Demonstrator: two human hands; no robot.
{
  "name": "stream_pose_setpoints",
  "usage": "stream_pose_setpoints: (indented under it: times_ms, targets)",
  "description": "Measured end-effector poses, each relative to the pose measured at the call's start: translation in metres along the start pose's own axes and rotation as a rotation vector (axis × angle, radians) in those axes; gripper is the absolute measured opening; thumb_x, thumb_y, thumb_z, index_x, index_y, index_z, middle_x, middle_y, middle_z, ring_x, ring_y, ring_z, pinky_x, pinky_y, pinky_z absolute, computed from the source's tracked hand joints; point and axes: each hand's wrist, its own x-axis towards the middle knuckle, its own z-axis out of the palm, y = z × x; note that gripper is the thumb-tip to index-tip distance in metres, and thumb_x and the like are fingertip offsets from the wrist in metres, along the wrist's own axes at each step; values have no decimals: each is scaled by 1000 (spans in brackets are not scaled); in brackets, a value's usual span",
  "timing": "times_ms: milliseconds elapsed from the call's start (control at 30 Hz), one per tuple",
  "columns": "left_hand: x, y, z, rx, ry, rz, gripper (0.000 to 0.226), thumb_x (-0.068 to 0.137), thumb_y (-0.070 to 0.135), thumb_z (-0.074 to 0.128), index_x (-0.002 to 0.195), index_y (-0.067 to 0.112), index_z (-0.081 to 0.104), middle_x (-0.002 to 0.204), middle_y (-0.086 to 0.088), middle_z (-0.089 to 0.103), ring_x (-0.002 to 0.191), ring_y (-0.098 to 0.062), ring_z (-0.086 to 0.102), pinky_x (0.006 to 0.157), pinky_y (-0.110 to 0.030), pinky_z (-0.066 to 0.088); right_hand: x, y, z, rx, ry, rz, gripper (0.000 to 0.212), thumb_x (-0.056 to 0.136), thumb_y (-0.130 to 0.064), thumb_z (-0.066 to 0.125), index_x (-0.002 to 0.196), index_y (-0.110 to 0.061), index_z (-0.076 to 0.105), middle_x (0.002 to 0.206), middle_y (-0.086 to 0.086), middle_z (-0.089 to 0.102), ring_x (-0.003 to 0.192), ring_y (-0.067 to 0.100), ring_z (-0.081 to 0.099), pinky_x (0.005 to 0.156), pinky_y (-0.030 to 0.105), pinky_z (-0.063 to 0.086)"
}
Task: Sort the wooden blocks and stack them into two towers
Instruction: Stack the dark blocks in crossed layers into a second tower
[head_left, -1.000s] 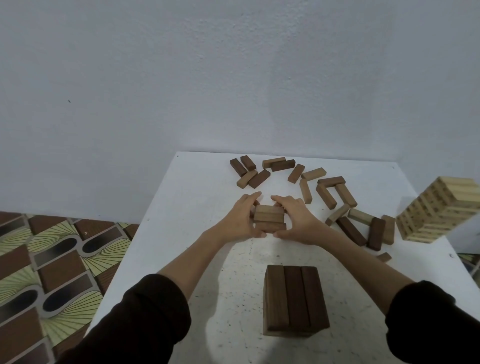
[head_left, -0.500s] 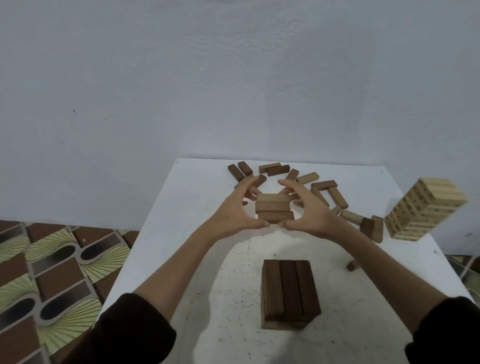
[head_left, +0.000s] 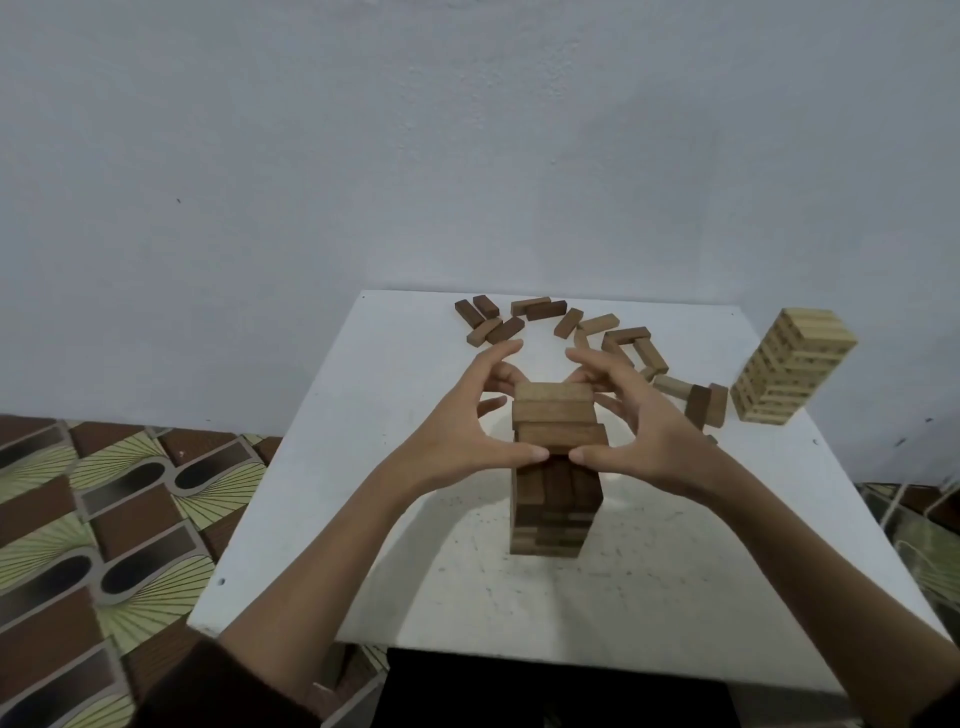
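Head view: left hand (head_left: 457, 436) and right hand (head_left: 649, 431) clamp a layer of three brown blocks (head_left: 556, 415) between them, just above the dark tower (head_left: 556, 512) beneath both hands. Uneven squeeze could buckle the layer, toppling the tower.

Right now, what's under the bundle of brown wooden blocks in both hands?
The dark brown wooden block tower on the white table. The left hand and right hand hide the gap beneath the bundle, so contact cannot be told.
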Motion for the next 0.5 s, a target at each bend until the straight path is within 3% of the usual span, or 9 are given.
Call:
stream_pose_setpoints:
  times_ms: [133, 267, 500]
  targets:
    - [-15, 1, 9, 32, -19, -25, 93, 61, 26, 80, 139, 32, 30, 113, 7, 51, 114, -5, 50, 109, -33, 36, -16, 1, 5, -34, -10, 38, 81, 68, -21, 76, 137, -31, 35, 116, -12, 51, 120, 1, 45, 107, 17, 28]
    - [-22, -1, 15, 47, -32, -47, 92, 62, 26, 78, 139, 33, 28, 113, 8, 51, 114, 0, 48, 107, -23, 35, -21, 7, 7, -80, -34, 78, 81, 73, -11, 78, 136, -35, 32, 115, -16, 49, 115, -7, 42, 93, -2, 25]
    - [-28, -5, 21, 90, -30, -50, 94, 63, 31, 77, 139, 39, 21, 125, 11, 43, 121, 2, 41, 107, -18, 31, -25, 15, 9, -107, -43, 107, 86, 72, -17, 80, 136, -40, 27, 121, -18, 46, 117, -10, 39, 89, -6, 24]
